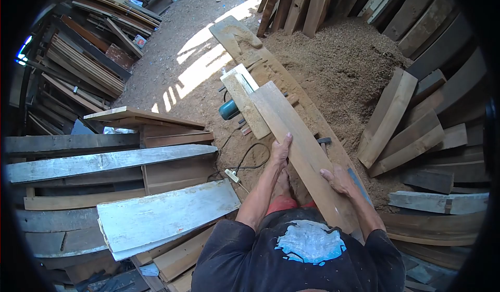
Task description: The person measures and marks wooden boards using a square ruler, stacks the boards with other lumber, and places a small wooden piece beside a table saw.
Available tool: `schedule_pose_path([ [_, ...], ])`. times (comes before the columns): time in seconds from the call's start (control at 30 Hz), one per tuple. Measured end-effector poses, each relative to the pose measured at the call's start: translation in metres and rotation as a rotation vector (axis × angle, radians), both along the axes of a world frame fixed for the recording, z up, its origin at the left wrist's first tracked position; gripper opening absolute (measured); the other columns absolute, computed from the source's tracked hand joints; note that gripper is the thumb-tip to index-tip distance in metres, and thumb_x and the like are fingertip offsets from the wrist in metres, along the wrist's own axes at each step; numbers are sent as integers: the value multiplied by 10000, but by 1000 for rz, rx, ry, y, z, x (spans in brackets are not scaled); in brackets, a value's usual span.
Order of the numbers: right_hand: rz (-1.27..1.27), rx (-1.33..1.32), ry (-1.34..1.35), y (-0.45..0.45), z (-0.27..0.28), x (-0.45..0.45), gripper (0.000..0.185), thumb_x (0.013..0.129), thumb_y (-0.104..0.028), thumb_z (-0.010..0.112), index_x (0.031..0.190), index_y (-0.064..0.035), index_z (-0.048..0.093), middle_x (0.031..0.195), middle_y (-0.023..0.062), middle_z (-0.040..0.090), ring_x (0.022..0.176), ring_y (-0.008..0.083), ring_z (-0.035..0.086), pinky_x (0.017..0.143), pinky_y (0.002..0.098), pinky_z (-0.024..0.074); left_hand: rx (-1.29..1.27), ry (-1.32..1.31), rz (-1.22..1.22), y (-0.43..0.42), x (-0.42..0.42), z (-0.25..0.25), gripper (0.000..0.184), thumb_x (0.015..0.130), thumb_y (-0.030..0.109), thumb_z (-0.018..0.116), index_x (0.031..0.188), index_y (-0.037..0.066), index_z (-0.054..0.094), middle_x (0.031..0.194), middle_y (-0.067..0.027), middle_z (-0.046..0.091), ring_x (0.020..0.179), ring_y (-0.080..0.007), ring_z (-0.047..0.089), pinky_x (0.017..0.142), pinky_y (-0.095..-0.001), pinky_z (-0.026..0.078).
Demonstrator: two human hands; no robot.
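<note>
A long brown wooden plank [307, 146] runs from my torso forward to a power tool. My left hand [282, 150] grips its left edge, with the thumb on top. Farther back along the right edge, my right hand [339, 180] is closed around it, thumb on the upper face and fingers hidden. The plank's far end lies over the tool's metal bed [247, 78]. Beside that bed is a pale board [244, 102], with a green motor housing [228, 110] sticking out on the left. A hammer [324, 141] lies right of the plank.
Under the tool stretches a long, dusty bench board [286, 73]. Wood shavings [349, 58] are heaped to its right. A white power strip [232, 175] and black cable [255, 147] lie at left. White-painted boards [166, 214] and stacked planks [401, 130] flank me.
</note>
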State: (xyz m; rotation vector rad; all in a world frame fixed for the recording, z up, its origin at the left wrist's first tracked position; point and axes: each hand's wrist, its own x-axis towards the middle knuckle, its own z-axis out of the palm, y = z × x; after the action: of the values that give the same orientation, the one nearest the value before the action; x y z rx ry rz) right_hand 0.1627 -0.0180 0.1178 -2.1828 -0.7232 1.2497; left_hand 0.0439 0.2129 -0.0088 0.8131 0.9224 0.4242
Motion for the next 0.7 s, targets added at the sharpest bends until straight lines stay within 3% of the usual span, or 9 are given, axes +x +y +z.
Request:
schedule_pose_path([
  [0.03, 30, -16, -29, -2, 10, 2, 567, 939, -419, 609, 1254, 52, 600, 1154, 273, 679, 1081, 376, 662, 942, 447, 488, 44, 47, 3, -2, -2, 0, 659, 905, 373, 756, 1335, -41, 476, 1197, -153, 643, 1023, -271, 658, 888, -431, 556],
  [0.13, 129, -12, -108, -18, 43, 11, 562, 956, -413, 584, 1280, 47, 587, 1161, 259, 677, 1071, 350, 661, 932, 431, 490, 672, 357, 82, -23, -33, 14, 586, 913, 290, 721, 1336, -26, 469, 1338, -233, 549, 1162, -354, 575, 987, -455, 467],
  [0.23, 207, 38, -52, -49, 51, 29, 511, 992, -368, 544, 1304, 35, 576, 1144, 215, 687, 1047, 288, 655, 924, 399, 491, 1561, 401, -338, -65, -73, 91, 615, 873, 282, 692, 1375, 33, 439, 1478, -286, 383, 1359, -408, 393, 1125, -506, 299],
  [0.3, 213, 13, 114, -57, 60, 40, 473, 1016, -334, 518, 1315, 27, 572, 1123, 177, 695, 1027, 244, 644, 918, 376, 492, 1762, 329, -685, -109, -80, 107, 658, 828, 350, 681, 1397, 101, 462, 1521, -289, 330, 1429, -414, 298, 1165, -536, 198],
  [0.37, 267, 55, 146, -60, 79, 43, 445, 1049, -330, 484, 1296, 27, 583, 1092, 123, 691, 985, 199, 620, 900, 362, 495, 1909, 83, -613, -150, -69, 130, 634, 835, 405, 668, 1390, 142, 509, 1532, -244, 364, 1444, -402, 305, 1176, -550, 145],
  [0.53, 243, 241, 219, -70, 80, 60, 464, 1063, -370, 463, 1132, 43, 661, 989, 106, 712, 873, 184, 653, 797, 333, 516, 1912, -212, -609, -169, -28, 180, 622, 769, 359, 676, 1332, 105, 597, 1417, -182, 546, 1351, -397, 477, 1157, -526, 305],
  [0.57, 84, 155, 321, -72, 84, 68, 481, 1064, -396, 458, 1121, 29, 675, 963, 81, 716, 830, 162, 659, 754, 313, 525, 1930, -246, -629, -167, -24, 183, 620, 778, 361, 663, 1337, 100, 595, 1401, -170, 564, 1333, -392, 505, 1150, -531, 332],
  [0.63, -96, 242, 542, -75, 100, 80, 503, 1054, -439, 467, 1108, 5, 696, 939, 73, 731, 837, 161, 687, 751, 315, 548, 1992, -228, -573, -159, -21, 206, 528, 838, 263, 609, 1333, 80, 599, 1351, -169, 606, 1281, -370, 566, 1117, -523, 408],
  [0.7, -9, 418, 636, -70, 107, 93, 505, 1046, -456, 475, 1171, -8, 671, 1084, 122, 705, 961, 202, 683, 807, 346, 556, 2008, -228, -523, -145, -15, 225, 504, 844, 205, 604, 1330, 72, 605, 1332, -164, 624, 1269, -362, 580, 1118, -509, 416],
])
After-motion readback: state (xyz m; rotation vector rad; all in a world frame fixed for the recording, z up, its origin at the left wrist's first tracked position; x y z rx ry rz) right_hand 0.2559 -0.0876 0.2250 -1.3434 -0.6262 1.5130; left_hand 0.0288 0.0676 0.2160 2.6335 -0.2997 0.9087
